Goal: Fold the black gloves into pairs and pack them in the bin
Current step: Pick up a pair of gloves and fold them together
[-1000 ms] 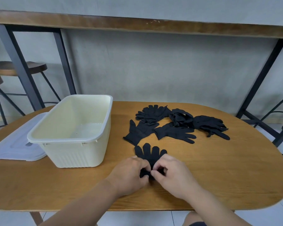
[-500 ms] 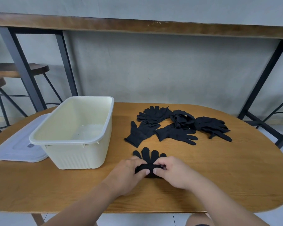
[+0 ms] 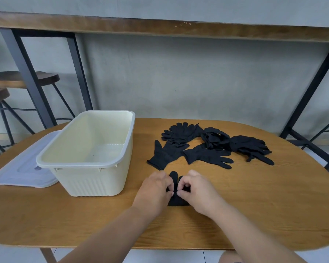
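Observation:
A folded pair of black gloves (image 3: pixel 176 201) lies on the wooden table (image 3: pixel 254 205) near its front edge. My left hand (image 3: pixel 153 190) and my right hand (image 3: pixel 197 190) both pinch it with curled fingers, side by side, and hide most of it. Only a few fingertips of the pair stick out beyond my hands. Farther back lies a loose pile of black gloves (image 3: pixel 207 147). The cream plastic bin (image 3: pixel 87 164) stands to the left of my hands and holds no gloves.
A translucent white lid (image 3: pixel 25 171) lies flat to the left of the bin. Dark wooden stools (image 3: pixel 21 80) and black metal table legs (image 3: pixel 310 92) stand behind the table, under a high wooden counter.
My hands have rolled the gloves' cuff end forward over the fingers, so less of the fingertips shows. The fold has grown thicker under my hands.

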Tool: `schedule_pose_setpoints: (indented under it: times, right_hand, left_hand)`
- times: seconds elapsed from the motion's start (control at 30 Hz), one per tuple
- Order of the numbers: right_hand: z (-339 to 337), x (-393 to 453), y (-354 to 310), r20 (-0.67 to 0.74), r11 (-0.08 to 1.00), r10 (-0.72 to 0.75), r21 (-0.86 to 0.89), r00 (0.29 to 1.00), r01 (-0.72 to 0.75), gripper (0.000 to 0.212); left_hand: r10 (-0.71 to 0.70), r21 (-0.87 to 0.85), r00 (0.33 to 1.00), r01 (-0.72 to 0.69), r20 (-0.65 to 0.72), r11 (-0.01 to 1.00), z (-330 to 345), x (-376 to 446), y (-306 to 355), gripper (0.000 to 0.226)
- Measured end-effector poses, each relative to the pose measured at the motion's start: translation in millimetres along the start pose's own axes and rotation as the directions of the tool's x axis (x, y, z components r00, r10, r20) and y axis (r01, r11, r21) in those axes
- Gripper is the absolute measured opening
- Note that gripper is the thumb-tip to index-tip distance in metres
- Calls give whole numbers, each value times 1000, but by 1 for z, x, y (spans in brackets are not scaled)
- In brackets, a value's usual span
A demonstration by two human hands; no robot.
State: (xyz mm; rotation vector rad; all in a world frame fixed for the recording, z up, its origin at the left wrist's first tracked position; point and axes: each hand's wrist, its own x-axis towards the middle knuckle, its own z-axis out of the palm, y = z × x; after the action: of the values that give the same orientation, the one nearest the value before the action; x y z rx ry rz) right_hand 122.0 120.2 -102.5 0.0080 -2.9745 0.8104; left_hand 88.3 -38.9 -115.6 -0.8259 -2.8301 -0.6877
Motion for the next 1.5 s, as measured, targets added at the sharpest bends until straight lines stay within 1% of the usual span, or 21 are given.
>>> schedule_pose_setpoints:
  times: [0.07, 0.13, 0.2, 0.27, 0.33, 0.43, 0.5, 0.57, 0.6, 0.63, 0.7, 0.73, 0.8, 0.87, 0.9, 0.97, 1.07, 1.13, 1.2, 1.33, 1.5]
  right_hand:
    - [1, -4, 0, -4, 991, -110, -79, 994, 109, 11]
    - [0, -9, 5, -1, 973, -200, -118, 980, 199, 23]
    - [-1, -15, 11, 25, 959, -254, -120, 967, 255, 37]
    - [-1, -20, 15, 56, 950, -272, -141, 961, 277, 46]
    - [0, -23, 14, 40, 944, -279, -171, 960, 281, 44]
    - [-2, -23, 10, 20, 943, -275, -189, 961, 273, 38]
    - [-7, -22, 7, 56, 984, -165, -64, 985, 168, 31]
    - [-13, -15, 7, 123, 988, -20, 157, 992, 0, 17]
    - [-13, -11, 8, 146, 975, 22, 215, 989, -54, 11]
    - [-13, -6, 10, 148, 971, 49, 227, 988, -82, 7]
    - [-9, 3, 14, 114, 972, 85, 209, 990, -108, 12]
    - [-7, 7, 15, 71, 977, 95, 186, 993, -107, 17]
    - [-4, 12, 15, -46, 991, 70, 114, 996, -65, 19]
    - [-4, 14, 12, -122, 999, -27, 15, 992, 29, 10]
    - [-3, 14, 10, -126, 997, -79, -20, 989, 77, 6]
    - [-2, 15, 8, -102, 987, -158, -56, 982, 153, 11]
    - [4, 16, 11, -71, 969, -232, -105, 970, 224, 24]
    - [5, 14, 14, -45, 964, -254, -93, 966, 249, 29]
    - [3, 12, 16, -4, 960, -273, -64, 962, 272, 34]
    - [-1, 13, 16, 128, 947, -289, -106, 949, 302, 51]
    - [0, 17, 15, 148, 954, -242, -146, 959, 263, 49]
  left_hand:
    - [98, 83, 995, -96, -13, 992, 0, -2, 0, 14]
    - [162, 142, 987, -158, -16, 977, -1, -7, -4, 29]
    - [194, 143, 981, -192, -4, 971, -2, -16, -10, 41]
    - [210, 133, 977, -214, 40, 968, -1, -24, -16, 46]
    - [209, 122, 977, -214, 48, 969, -3, -27, -17, 44]
    - [228, 109, 973, -230, 31, 967, -9, -24, -11, 30]
    - [186, 54, 982, -188, 37, 981, -14, -23, -6, 26]
    - [69, -57, 996, -66, 51, 996, -14, -18, -6, 25]
    - [13, -104, 998, -7, 57, 995, -13, -15, -6, 26]
    - [-16, -114, 999, 21, 50, 993, -10, -11, -6, 27]
    - [-62, -44, 998, 62, -4, 997, -7, -2, -9, 31]
    - [-73, 6, 996, 73, -49, 997, -6, 2, -10, 32]
    - [-1, 105, 994, 13, -112, 994, -8, 7, -10, 26]
    - [139, 180, 988, -125, -64, 976, -8, 9, -11, 19]
    - [208, 196, 978, -199, -26, 960, -6, 10, -13, 19]
    - [273, 224, 962, -266, -3, 938, -2, 8, -20, 23]
    - [266, 181, 964, -259, -13, 949, 1, -2, -26, 36]
    - [233, 120, 972, -232, 0, 965, 0, -10, -26, 42]
    - [216, 125, 976, -219, 35, 968, -1, -13, -26, 47]
    - [191, 130, 981, -194, 36, 972, -2, -10, -24, 43]
    - [150, 187, 983, -168, 107, 968, -3, -3, -19, 35]
